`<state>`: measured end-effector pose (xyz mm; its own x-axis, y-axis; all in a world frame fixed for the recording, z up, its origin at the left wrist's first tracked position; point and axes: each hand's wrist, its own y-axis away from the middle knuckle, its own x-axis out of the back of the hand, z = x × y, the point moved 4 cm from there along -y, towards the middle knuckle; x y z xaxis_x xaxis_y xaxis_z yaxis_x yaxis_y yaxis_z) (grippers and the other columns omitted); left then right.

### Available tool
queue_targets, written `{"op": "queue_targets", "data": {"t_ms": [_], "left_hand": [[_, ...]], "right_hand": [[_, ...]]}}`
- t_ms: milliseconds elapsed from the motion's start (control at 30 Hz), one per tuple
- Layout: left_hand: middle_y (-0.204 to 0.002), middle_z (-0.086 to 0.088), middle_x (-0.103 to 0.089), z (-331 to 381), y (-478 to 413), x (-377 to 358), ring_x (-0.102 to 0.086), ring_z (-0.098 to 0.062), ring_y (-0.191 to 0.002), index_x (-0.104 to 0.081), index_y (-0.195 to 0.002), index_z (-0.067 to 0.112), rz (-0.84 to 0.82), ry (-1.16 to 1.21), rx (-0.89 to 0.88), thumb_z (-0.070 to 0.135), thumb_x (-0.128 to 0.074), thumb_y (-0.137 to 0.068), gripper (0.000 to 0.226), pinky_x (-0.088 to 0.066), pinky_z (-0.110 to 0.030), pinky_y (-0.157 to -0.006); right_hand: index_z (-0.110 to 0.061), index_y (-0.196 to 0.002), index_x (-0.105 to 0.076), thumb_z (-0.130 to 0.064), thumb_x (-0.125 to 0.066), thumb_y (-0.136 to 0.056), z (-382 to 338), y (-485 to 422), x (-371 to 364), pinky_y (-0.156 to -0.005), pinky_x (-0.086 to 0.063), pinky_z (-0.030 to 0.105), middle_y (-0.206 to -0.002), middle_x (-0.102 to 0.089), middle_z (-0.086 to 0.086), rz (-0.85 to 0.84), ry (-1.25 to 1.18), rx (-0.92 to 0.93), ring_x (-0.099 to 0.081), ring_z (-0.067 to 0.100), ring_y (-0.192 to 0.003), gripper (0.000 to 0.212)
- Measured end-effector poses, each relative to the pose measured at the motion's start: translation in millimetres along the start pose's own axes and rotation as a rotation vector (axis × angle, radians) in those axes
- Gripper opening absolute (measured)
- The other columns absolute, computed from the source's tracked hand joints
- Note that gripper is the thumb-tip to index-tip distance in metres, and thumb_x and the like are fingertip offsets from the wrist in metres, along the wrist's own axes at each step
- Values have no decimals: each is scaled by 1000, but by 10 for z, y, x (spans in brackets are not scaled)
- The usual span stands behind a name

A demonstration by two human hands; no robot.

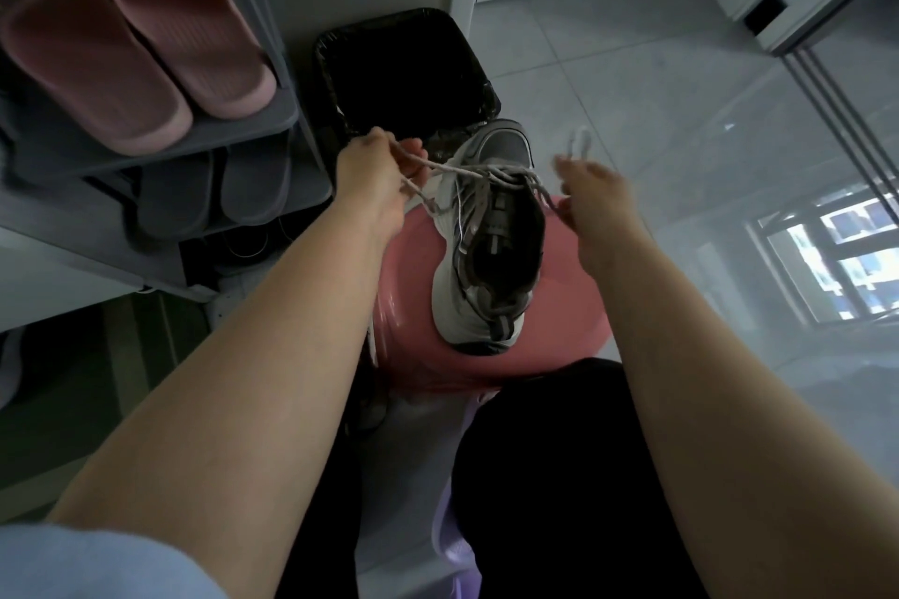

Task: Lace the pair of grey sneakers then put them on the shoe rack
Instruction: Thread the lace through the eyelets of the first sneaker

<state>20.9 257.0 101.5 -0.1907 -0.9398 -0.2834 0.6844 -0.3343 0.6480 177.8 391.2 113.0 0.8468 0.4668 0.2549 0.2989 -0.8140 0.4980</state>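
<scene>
Starting at my far left, the shoe rack (279, 119) holds a pair of pink slippers (141, 49) on its upper shelf and a pair of grey slippers (219, 195) on the shelf below. Just beside the rack, a black bin (404, 68) lined with a dark bag stands on the floor. My left hand (374, 175) comes next, in front of the bin. Its fingers are curled and pinch one end of the lace (467, 170), which runs taut from my fingertips across to the top eyelets. The grey sneaker (491, 253) sits upright on a pink stool (413, 306) between my two forearms, toe pointing away from me toward the bin, heel toward me, its mouth open and the tongue showing. It is not on the rack. To the right of the shoe, my right hand (598, 199) has its fingers curled round the other end of the lace. A strand leads from the eyelets into my grip, and a pale loop sticks out above my fingers. Beyond that hand lies the pale tiled floor (656, 88).
</scene>
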Motion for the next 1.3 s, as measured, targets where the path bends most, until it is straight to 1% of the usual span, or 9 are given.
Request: {"op": "queue_targets", "data": {"t_ms": [133, 333, 500, 633, 733, 800, 967, 1067, 1300], "left_hand": [[-71, 5, -50, -56, 100, -187, -49, -11, -63, -55, -88, 14, -240, -712, -325, 24, -55, -92, 11, -44, -22, -58], [-101, -7, -69, -173, 175, -270, -61, -20, -99, -71, -95, 10, -210, -1113, -501, 23, -66, -85, 18, -42, -23, -81], [-110, -10, -59, -131, 191, -279, -57, -21, -103, -68, -93, 9, -166, -1161, -583, 17, -60, -88, 12, -39, -23, -83], [-110, -11, -59, -141, 217, -261, -53, -21, -109, -53, -87, 10, -188, -1087, -492, 13, -50, -93, 7, -37, -26, -84], [-88, 1, -53, -103, 157, -215, -46, -8, -80, -47, -80, 13, -196, -1056, -423, 13, -46, -95, 15, -36, -22, -69], [-78, 9, -45, -86, 134, -195, -38, 1, -68, -43, -72, 18, -196, -1057, -402, 14, -45, -95, 23, -33, -17, -61], [-112, -6, -61, -133, 198, -257, -52, -17, -113, -52, -82, 14, -228, -1080, -452, 16, -49, -94, 13, -34, -21, -84], [-105, -3, -65, -153, 201, -292, -56, -18, -110, -63, -93, 11, -223, -1068, -512, 21, -55, -91, 13, -38, -22, -87], [-103, -10, -68, -146, 190, -289, -59, -19, -104, -67, -91, 4, -117, -1037, -503, 22, -62, -88, 18, -39, -22, -82]], "right_hand": [[-16, -76, -60, -24, -67, -84, 36, 26, -99, -62, -40, 28, -68, -53, 1, -83, 187, 90, -46, 15, -63, 13], [-16, -60, -51, -21, -70, -80, 82, -9, -38, -62, -42, 32, -57, -51, 3, -27, 152, 46, -46, 18, -56, 29], [-14, -69, -44, -11, -57, -88, -16, -6, -66, -53, -41, 25, -66, -53, 2, 29, 248, 157, -49, 14, -58, 23], [4, -101, -50, -9, -36, -98, -25, 33, -113, -50, -54, 22, -82, -67, 18, -47, -67, 47, -66, 15, -57, 19], [8, -118, -41, -16, -26, -102, -4, 64, -109, -51, -56, 25, -79, -66, 20, -70, -270, -40, -68, 19, -57, 32], [4, -110, -40, -17, -24, -103, -16, 86, -107, -57, -58, 28, -77, -64, 19, -68, -318, -66, -67, 23, -64, 28], [-9, -80, -57, -16, -58, -90, 3, 39, -100, -76, -55, 35, -78, -67, 9, -108, -62, 38, -65, 21, -72, 12], [-11, -74, -64, -13, -70, -80, 28, 33, -83, -77, -57, 36, -73, -66, 6, -78, 32, 84, -63, 20, -71, 8], [-2, -86, -63, -11, -56, -89, 93, -112, -104, -65, -53, 31, -77, -68, 10, 51, 115, 101, -63, 19, -66, 11]]}}
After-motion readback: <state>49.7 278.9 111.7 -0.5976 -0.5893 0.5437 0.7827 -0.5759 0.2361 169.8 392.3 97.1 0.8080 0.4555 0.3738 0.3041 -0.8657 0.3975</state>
